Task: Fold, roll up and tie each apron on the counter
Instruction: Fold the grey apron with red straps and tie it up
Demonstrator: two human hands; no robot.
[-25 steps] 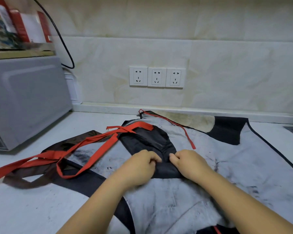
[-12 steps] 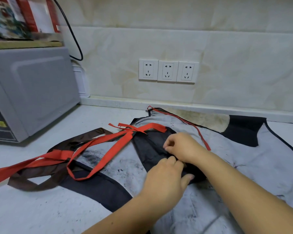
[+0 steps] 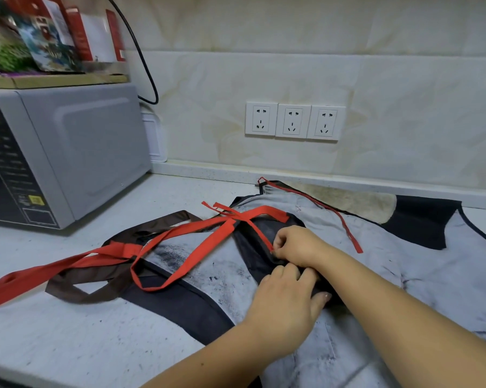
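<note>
The apron (image 3: 421,275) is matt grey cloth, smudged dark; its red straps (image 3: 208,247) are flat woven fabric. The counter (image 3: 54,331) looks speckled stone, the microwave (image 3: 90,147) smooth painted metal, the wall tiles (image 3: 404,107) glossy.

A home kitchen: a grey microwave (image 3: 68,152) stands at 9 o'clock on a pale speckled counter (image 3: 54,326), three wall sockets (image 3: 293,120) sit at 12 o'clock in a marbled tile backsplash (image 3: 404,107), and aprons (image 3: 404,261) lie spread on the counter.

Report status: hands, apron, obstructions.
Left hand pressing the dark folded apron; right hand pinching its thin red tie. Not rolled, not tied. Loose red straps trail left toward microwave.
</note>
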